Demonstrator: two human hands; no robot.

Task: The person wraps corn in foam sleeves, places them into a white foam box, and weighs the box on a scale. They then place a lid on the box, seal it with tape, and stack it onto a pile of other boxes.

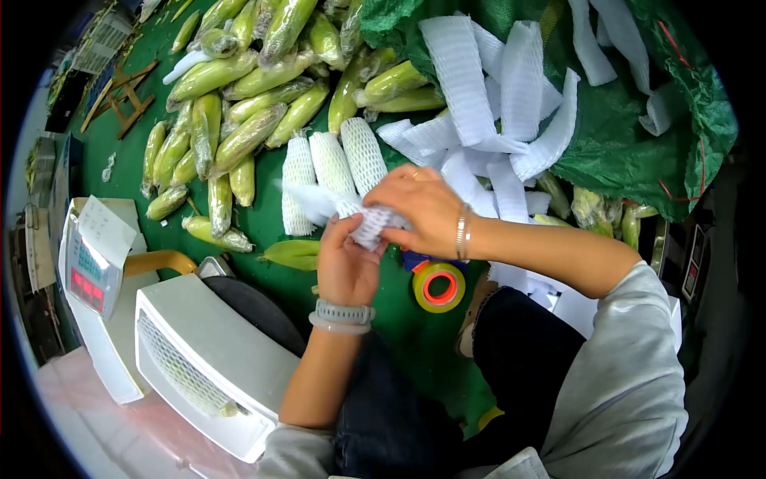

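Note:
My left hand (pixel 349 259), with a watch and a bangle at its wrist, pinches a white foam net sleeve (pixel 371 227) from below. From the upper right, my right hand (pixel 419 209) has its fingers closed on the same sleeve. A blurred white end of it sticks out to the left; what is inside, if anything, I cannot tell. Just beyond lie several ears of corn in foam nets (pixel 332 166) side by side on the green floor (pixel 263 299). A loose green corn husk (pixel 291 254) rests left of my left hand.
Film-wrapped corn (pixel 247 140) is heaped at the back left. Flat foam sleeves (pixel 461 80) spill over a green woven sack (pixel 678 88) at right. A yellow tape roll (pixel 439 287) lies near my foot. At left stand a white foam box (pixel 215 351) holding a netted ear and a scale (pixel 89 267).

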